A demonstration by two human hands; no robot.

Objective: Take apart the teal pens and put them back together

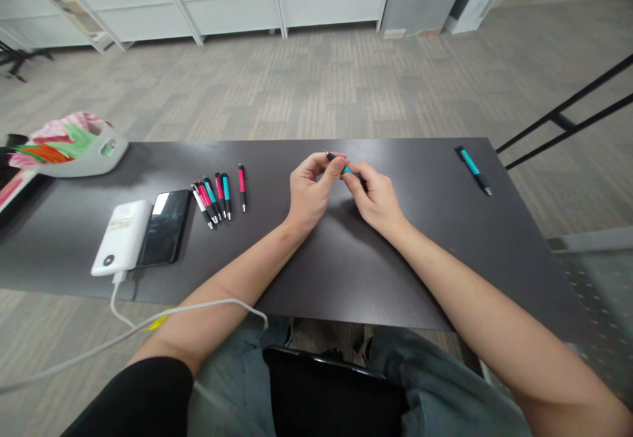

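Above the middle of the dark table [316,272], both hands hold one turquoise and black pen [347,169]. My left hand [312,185] pinches its black end, where a small tip sticks out past the fingers. The fingers of my right hand [372,193] close around the other end and partly hide it. To the left lies a row of several pens [211,198] in pink, turquoise and white, with a separate pink pen [242,188] beside them. Another turquoise pen [473,170] lies near the table's right end.
A white power bank [122,236] with a cable [198,306] lies on the left, touching a black phone [165,227]. The cable runs across my left forearm. At the far left stands a pale basket [93,160] of colourful items. Black metal bars [564,120] flank the right side.
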